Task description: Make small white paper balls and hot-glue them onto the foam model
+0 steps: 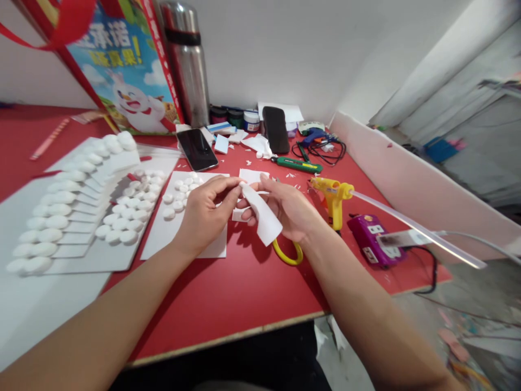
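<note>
- Pinching the narrow upper tip of a curved white strip of paper-like sheet (265, 222) between thumb and forefinger of the left hand (214, 206).
- Supporting the same strip from beneath with curled fingers of the right hand (291, 203), palm partly open; cannot tell whether also gripping the tip.
- Holding the strip above the red-topped bench (228, 309), between both hands, long axis slanting from eleven o'clock at the pinched tip to five o'clock at the broad free end.
- Nearer to that free end with the right hand; left touching only near the tip.
- At nine o'clock, small round white discs (178, 205) on a flat white rectangular board (203, 250).
- At three o'clock, a yellow plastic glue gun (334, 203) with a long translucent stick (391, 213).
- At five o'clock, just below the right hand, a yellow ring-shaped handle (290, 262).
</note>
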The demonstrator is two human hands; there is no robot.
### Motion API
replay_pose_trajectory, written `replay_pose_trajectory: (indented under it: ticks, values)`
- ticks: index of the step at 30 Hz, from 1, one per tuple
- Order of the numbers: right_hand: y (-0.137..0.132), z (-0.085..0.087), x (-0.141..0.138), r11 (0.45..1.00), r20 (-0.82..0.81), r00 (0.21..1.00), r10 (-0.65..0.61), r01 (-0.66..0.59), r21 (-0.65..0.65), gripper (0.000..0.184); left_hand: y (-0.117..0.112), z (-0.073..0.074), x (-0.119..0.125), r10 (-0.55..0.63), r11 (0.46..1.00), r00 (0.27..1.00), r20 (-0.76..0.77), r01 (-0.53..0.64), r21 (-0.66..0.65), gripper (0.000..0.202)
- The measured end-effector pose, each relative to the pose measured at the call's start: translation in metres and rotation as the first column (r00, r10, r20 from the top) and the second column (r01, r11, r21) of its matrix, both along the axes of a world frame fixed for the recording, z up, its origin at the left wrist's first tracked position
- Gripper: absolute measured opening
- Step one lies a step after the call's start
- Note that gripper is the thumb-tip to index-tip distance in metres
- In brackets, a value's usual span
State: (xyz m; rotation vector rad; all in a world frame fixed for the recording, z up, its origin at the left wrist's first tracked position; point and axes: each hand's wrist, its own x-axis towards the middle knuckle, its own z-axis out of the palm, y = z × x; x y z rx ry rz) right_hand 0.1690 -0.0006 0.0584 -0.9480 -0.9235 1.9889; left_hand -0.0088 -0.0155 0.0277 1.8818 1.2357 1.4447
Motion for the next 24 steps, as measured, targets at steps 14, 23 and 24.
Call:
replay_pose_trajectory:
  ticks: [14,23,24]
  values:
    - [-0.005,-0.002,-0.006,0.944,0.264,0.932,-0.25,0.174,0.28,0.035,-0.006,0.001,0.003,-0.021,0.985,0.989,0.15,0.047,-0.169,0.019]
    - [-0.018,-0.005,-0.018,0.837,0.233,0.888,-0.396,0.245,0.489,0.033,-0.012,0.004,0.011,0.129,0.977,0.989,-0.068,-0.115,0.18,0.015]
    - [-0.019,-0.005,-0.019,0.827,0.221,0.89,-0.399,0.245,0.506,0.032,-0.013,0.004,0.012,0.138,0.971,0.987,-0.089,-0.117,0.208,0.016]
